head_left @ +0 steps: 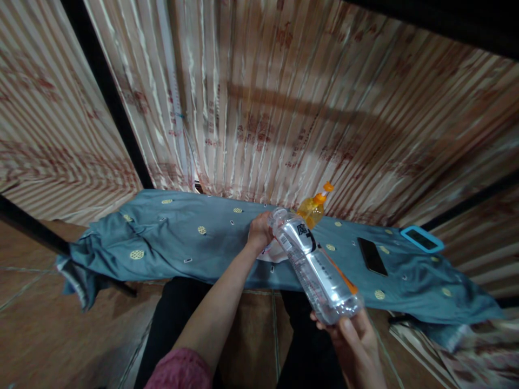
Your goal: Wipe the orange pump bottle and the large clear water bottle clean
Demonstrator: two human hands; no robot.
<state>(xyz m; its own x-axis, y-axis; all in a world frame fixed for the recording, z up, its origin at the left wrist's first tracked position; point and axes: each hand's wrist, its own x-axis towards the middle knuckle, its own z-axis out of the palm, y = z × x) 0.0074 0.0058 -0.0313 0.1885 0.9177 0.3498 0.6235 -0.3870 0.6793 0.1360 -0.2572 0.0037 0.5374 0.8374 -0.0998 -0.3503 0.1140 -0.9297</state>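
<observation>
A clear plastic bottle (320, 270) with a silver and orange label and dark print lies tilted between my hands, its mouth pointing up and left. My right hand (354, 337) is closed around its base, the thumb on the near side. At the neck end, my left hand (260, 233) is closed against the bottle; its fingertips are partly hidden. Under the left hand and the bottle, part of a white item (271, 254) shows on the cloth, its kind unclear. Just behind the bottle stands a yellow pump bottle (312, 209) with an orange top.
A blue-grey cloth (219, 246) with yellow pineapple prints covers the long, low surface. To the right lie a dark phone (372, 256) and a blue-rimmed device (421, 239). Dark frame bars (107, 92) and a striped curtain (259, 108) stand behind; my legs are below the near edge.
</observation>
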